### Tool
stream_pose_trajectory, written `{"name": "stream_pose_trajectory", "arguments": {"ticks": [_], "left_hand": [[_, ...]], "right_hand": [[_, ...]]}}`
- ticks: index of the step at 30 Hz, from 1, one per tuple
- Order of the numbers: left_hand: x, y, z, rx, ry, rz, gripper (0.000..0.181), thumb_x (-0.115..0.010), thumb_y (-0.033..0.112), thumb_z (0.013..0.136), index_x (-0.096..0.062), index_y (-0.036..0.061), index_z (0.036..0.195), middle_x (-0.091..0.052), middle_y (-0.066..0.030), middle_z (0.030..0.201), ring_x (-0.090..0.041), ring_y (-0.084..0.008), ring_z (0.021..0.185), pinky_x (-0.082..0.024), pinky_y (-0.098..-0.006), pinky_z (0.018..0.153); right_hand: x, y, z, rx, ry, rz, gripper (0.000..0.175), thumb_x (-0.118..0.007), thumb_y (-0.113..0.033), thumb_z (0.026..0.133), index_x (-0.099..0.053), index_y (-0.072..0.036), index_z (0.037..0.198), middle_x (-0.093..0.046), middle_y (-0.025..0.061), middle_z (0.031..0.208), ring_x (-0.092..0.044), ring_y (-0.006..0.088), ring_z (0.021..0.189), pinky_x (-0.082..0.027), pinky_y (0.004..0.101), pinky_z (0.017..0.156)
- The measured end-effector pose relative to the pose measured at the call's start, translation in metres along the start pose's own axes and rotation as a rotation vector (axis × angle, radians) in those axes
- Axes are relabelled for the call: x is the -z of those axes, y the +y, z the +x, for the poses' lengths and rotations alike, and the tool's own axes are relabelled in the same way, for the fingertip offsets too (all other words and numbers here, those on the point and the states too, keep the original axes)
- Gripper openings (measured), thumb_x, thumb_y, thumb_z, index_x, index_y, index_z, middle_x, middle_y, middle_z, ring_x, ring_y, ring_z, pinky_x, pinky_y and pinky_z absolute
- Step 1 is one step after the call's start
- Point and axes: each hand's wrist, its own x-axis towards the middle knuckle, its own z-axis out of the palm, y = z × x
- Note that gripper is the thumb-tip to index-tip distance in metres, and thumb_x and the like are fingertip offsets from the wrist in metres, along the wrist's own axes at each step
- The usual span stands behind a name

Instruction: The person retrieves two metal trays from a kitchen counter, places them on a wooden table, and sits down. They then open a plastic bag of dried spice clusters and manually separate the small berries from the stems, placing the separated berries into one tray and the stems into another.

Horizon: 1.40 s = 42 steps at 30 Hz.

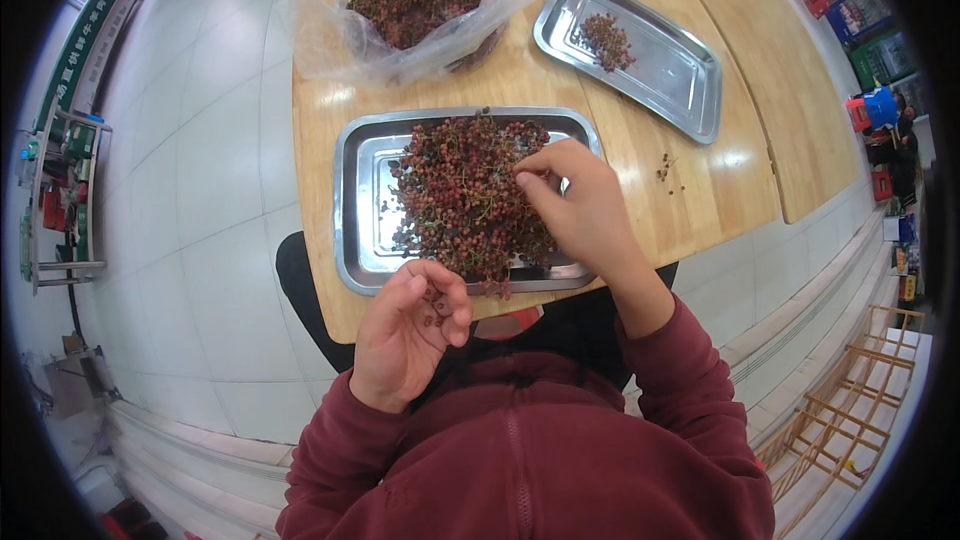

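A heap of reddish-brown Sichuan peppercorns on thin green stems (472,195) covers most of a rectangular stainless steel tray (349,202). Some sprigs hang over the tray's near rim. My left hand (412,330) is cupped palm up at the tray's near left edge, with several loose peppercorns (433,307) lying in the palm and fingers. Over the right side of the heap, my right hand (574,202) has thumb and forefinger brought together at the sprigs. Whether a berry or stem is between those fingertips is hidden.
Beyond the tray, an open clear plastic bag (322,37) holds more peppercorns. A second steel tray (675,90) at the back right carries a small peppercorn pile (607,41). Loose sprigs (664,167) lie on the wooden table (720,202). A wooden rack (840,405) stands lower right.
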Motion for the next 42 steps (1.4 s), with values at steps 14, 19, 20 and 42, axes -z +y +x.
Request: {"name": "stream_pose_trajectory", "arguments": {"ticks": [14,19,20,42], "left_hand": [[-0.028,-0.003,0.026,-0.005,-0.008,0.047,0.038,-0.046,0.021,0.11,-0.056,-0.002,0.138,-0.066,-0.0238,0.134,-0.065,-0.035,0.127,-0.054,-0.0461,0.112],[-0.041,-0.008,0.036,-0.015,0.116,0.207,0.039,-0.048,0.021,0.11,-0.054,-0.0022,0.14,-0.064,-0.0211,0.136,-0.063,-0.0325,0.129,-0.052,-0.0446,0.113],[-0.044,-0.009,0.039,-0.016,0.114,0.196,0.039,-0.046,0.021,0.111,-0.053,-0.0031,0.141,-0.064,-0.0208,0.137,-0.062,-0.0325,0.13,-0.051,-0.0447,0.114],[-0.056,-0.006,0.049,0.073,-0.036,-0.246,0.051,-0.033,0.034,0.115,-0.05,-0.0004,0.148,-0.053,-0.0211,0.154,-0.045,-0.037,0.148,-0.037,-0.0514,0.127]], "right_hand": [[0.039,-0.023,-0.01,-0.484,-0.001,1.136,0.017,-0.061,-0.012,0.105,-0.067,0.001,0.114,-0.067,0.007,0.099,-0.06,0.0088,0.077,-0.04,0.021,0.055],[0.041,-0.025,-0.01,-0.485,-0.057,1.29,0.019,-0.067,-0.015,0.104,-0.069,0.0,0.116,-0.071,0.0067,0.1,-0.063,0.0096,0.077,-0.042,0.0213,0.057],[0.041,-0.026,-0.01,-0.493,-0.067,1.316,0.019,-0.066,-0.016,0.104,-0.069,-0.001,0.116,-0.071,0.0065,0.1,-0.063,0.0093,0.077,-0.042,0.0212,0.057],[0.037,-0.047,-0.031,-0.133,0.027,0.708,0.024,-0.063,-0.006,0.104,-0.071,0.004,0.123,-0.073,0.0071,0.111,-0.063,0.0068,0.088,-0.05,0.0224,0.074]]}}
